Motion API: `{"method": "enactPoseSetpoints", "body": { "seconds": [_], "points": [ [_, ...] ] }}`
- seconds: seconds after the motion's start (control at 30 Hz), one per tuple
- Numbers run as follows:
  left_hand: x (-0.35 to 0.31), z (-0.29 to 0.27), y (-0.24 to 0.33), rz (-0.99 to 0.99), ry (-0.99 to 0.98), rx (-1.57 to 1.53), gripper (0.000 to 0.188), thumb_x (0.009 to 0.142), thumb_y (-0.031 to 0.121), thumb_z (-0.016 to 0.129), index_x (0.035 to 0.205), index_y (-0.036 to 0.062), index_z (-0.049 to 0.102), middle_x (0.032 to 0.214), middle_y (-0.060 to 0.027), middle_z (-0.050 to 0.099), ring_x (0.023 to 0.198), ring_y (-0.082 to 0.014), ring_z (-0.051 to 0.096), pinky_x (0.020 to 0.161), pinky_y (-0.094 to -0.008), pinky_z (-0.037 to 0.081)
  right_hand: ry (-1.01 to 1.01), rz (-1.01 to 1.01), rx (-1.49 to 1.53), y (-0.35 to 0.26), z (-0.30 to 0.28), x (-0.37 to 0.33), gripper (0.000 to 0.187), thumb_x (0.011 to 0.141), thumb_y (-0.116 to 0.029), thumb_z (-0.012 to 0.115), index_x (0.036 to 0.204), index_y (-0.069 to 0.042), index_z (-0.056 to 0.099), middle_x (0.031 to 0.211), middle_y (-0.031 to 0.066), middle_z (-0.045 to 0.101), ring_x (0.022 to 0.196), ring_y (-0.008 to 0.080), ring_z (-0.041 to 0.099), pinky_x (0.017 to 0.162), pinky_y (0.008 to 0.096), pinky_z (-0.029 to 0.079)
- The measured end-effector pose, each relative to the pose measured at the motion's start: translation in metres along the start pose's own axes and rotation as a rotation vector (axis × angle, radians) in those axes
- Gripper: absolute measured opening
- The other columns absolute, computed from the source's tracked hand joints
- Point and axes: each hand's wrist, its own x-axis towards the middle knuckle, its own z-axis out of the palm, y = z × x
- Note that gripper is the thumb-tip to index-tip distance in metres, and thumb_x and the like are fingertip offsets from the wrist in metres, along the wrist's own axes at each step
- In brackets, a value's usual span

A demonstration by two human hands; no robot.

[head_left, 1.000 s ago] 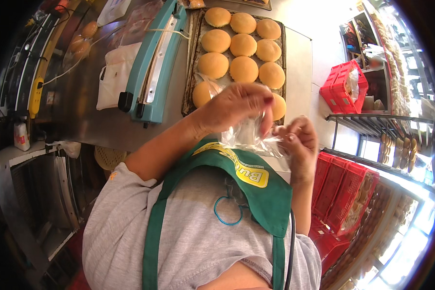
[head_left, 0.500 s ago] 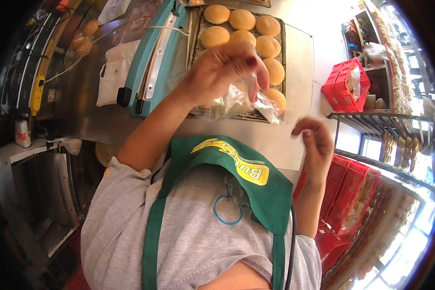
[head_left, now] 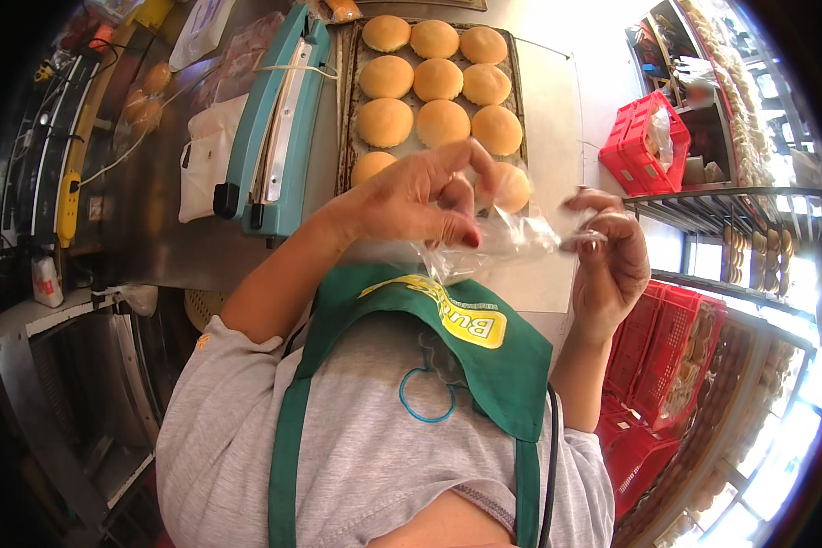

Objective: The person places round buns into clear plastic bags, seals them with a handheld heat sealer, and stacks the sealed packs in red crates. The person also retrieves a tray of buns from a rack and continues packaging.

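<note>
- Steel and pale bench (head_left: 550,114) across the upper part of the head view, with a dark, stained tray (head_left: 348,100) at twelve o'clock carrying round golden buns (head_left: 438,79) in rows of three; your hands cover part of the nearest row.
- At eleven o'clock, left of the tray, lies a teal sealer (head_left: 279,137), with a white pouch (head_left: 212,160) beside it toward ten.
- Red crate (head_left: 632,137) at two o'clock, just above a dark metal rack (head_left: 740,193).
- Your left hand (head_left: 416,196) is near twelve o'clock, palm side down, fingers curled and thumb apart from the forefinger; you have film against them, but I cannot tell whether they grip it.
- Your right hand (head_left: 616,251), near three o'clock, has its fingers pinching the film's edge, slightly blurred.
- Your clear plastic bag (head_left: 530,236) is crumpled between both hands, over the near end of the tray.
</note>
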Motion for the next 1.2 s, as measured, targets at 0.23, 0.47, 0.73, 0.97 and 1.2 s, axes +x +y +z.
{"method": "enactPoseSetpoints", "body": {
  "seconds": [0.23, 0.47, 0.73, 0.97, 1.2],
  "points": [
    [-0.005, -0.003, 0.018, 0.096, -0.246, 0.599, 0.007, 0.083, 0.008, 0.069, 0.09, 0.0098, 0.07, 0.078, 0.0024, 0.071, 0.076, -0.0181, 0.067, 0.093, -0.0372, 0.043, -0.342, -0.11, -0.438, -0.005, -0.003, 0.005, 0.011, 0.075, 0.005, 0.071, 0.076, -0.003, 0.063, 0.065, 0.0017, 0.059, 0.065, 0.0178, 0.056, 0.095, 0.0447, 0.045],
    [-0.002, -0.017, 0.04, 0.704, 0.173, 1.436, 0.012, 0.074, 0.009, 0.069, 0.087, 0.0104, 0.069, 0.076, -0.0035, 0.058, 0.074, -0.0238, 0.058, 0.077, -0.0391, 0.049, -0.277, 0.089, -0.489, -0.004, -0.043, 0.008, 0.036, 0.093, -0.038, 0.062, 0.084, -0.006, 0.074, 0.13, 0.0162, 0.052, 0.12, 0.0301, 0.05, 0.099, 0.0451, 0.041],
    [-0.001, 0.02, 0.076, 0.977, -0.081, 1.577, 0.009, 0.08, 0.014, 0.061, 0.086, 0.0076, 0.061, 0.077, -0.0039, 0.057, 0.083, -0.0218, 0.061, 0.087, -0.0394, 0.049, -0.627, 0.213, -0.388, 0.035, 0.02, 0.005, 0.017, 0.079, -0.005, 0.07, 0.096, -0.004, 0.071, 0.125, 0.0169, 0.056, 0.098, 0.0336, 0.063, 0.078, 0.0388, 0.052],
    [-0.008, 0.009, 0.085, 0.794, -0.035, 1.755, 0.009, 0.078, 0.017, 0.06, 0.083, 0.0097, 0.061, 0.078, -0.0027, 0.058, 0.086, -0.0204, 0.061, 0.092, -0.0382, 0.045, -0.265, -0.196, -0.578, 0.009, 0.015, 0.028, 0.02, 0.075, -0.006, 0.071, 0.095, -0.008, 0.073, 0.148, 0.022, 0.039, 0.134, 0.0372, 0.042, 0.108, 0.0478, 0.035],
    [-0.018, 0.057, 0.078, 0.992, -0.315, 1.732, 0.01, 0.075, 0.014, 0.062, 0.082, 0.0066, 0.06, 0.08, -0.002, 0.058, 0.083, -0.0201, 0.061, 0.091, -0.04, 0.046, -0.526, -0.122, -0.551, 0.059, 0.044, 0.02, 0.02, 0.073, -0.013, 0.072, 0.093, -0.011, 0.075, 0.131, 0.0229, 0.057, 0.118, 0.0384, 0.058, 0.089, 0.0424, 0.052]
  ]
}}
